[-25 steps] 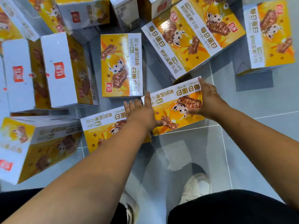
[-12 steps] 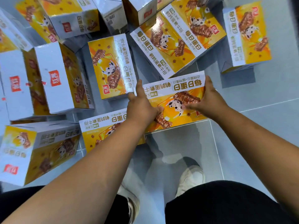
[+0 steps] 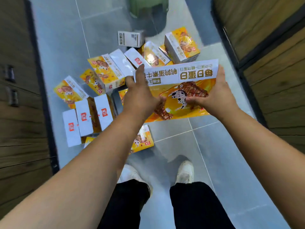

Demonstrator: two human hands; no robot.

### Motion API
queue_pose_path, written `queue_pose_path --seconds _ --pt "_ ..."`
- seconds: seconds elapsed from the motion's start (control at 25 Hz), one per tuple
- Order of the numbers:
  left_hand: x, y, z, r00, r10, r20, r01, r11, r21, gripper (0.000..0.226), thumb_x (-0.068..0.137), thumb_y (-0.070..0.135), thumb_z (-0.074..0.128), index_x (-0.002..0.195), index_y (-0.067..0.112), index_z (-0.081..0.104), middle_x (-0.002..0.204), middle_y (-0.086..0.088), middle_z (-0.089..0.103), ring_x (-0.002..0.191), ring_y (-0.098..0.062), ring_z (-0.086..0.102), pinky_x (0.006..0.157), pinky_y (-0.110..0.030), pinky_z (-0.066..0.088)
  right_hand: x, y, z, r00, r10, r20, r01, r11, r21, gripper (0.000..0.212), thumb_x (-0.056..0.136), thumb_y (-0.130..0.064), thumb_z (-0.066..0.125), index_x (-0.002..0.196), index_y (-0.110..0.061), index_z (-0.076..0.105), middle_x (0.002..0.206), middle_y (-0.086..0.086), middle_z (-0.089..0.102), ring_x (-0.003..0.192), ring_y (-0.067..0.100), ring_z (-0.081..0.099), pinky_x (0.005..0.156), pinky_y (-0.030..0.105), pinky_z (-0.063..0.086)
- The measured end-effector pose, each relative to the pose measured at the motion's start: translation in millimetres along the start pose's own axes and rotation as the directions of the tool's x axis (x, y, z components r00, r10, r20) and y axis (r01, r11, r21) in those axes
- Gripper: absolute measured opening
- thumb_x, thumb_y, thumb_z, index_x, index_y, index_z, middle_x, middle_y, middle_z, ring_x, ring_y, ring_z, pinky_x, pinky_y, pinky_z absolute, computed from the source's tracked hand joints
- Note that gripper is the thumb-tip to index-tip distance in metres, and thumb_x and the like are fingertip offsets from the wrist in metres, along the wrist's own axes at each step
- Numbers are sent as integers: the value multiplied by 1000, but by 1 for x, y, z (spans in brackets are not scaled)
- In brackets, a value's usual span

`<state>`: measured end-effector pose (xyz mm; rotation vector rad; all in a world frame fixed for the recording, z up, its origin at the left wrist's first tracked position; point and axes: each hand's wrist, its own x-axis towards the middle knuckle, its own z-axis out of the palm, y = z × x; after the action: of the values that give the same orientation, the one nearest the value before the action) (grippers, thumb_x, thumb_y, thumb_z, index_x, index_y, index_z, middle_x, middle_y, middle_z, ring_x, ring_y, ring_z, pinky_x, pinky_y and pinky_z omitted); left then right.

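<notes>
A yellow and white snack box (image 3: 178, 83) with a spotted egg picture is held up in the air above the floor. My left hand (image 3: 140, 95) grips its left end, thumb on the yellow face and fingers over the white edge. My right hand (image 3: 212, 93) grips its right end the same way. The box lies flat, its printed face turned up toward me.
Several identical boxes (image 3: 105, 75) lie scattered on the grey tiled floor (image 3: 214, 146) ahead and to the left. Another box (image 3: 143, 139) lies just ahead of my white shoes (image 3: 184, 172). Wooden cabinets (image 3: 272, 80) line both sides. A dark green bin (image 3: 148, 12) stands at the far end.
Both hands have lifted the box off the floor. I have straightened up, so the pile of boxes looks smaller and farther away and the cabinets have come into view.
</notes>
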<state>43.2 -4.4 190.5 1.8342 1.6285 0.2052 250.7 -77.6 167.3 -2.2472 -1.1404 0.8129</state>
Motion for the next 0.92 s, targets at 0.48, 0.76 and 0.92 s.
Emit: queue_pose_path --seconds 0.48,0.76,0.92 --pt "-164 197 -263 907 383 -174 -384 923 27 120 69 42 83 153 29 -2 150 -10 21 132 -31 42 105 -43 36 -205 -197 -257 926 -91 -367 162 972 167 123 50 -52 89 145 -36 12 135 -5 50 119 19 54 99 46 47" --pt "-288 275 -307 741 658 -133 -660 751 37 120 70 43 82 153 31 -4 153 -9 20 128 -30 45 99 -43 40 -370 -208 -343 796 53 -602 79 978 191 126 60 -49 86 150 -30 1 142 3 47 124 27 49 99 35 39" --pt "-385 324 -292 621 783 -36 -784 621 3 117 75 47 78 153 32 -8 153 -5 17 122 -32 49 92 -42 44 -488 -179 -388 677 163 -718 16 972 236 123 60 -47 87 150 -31 3 143 1 45 127 26 47 103 37 38"
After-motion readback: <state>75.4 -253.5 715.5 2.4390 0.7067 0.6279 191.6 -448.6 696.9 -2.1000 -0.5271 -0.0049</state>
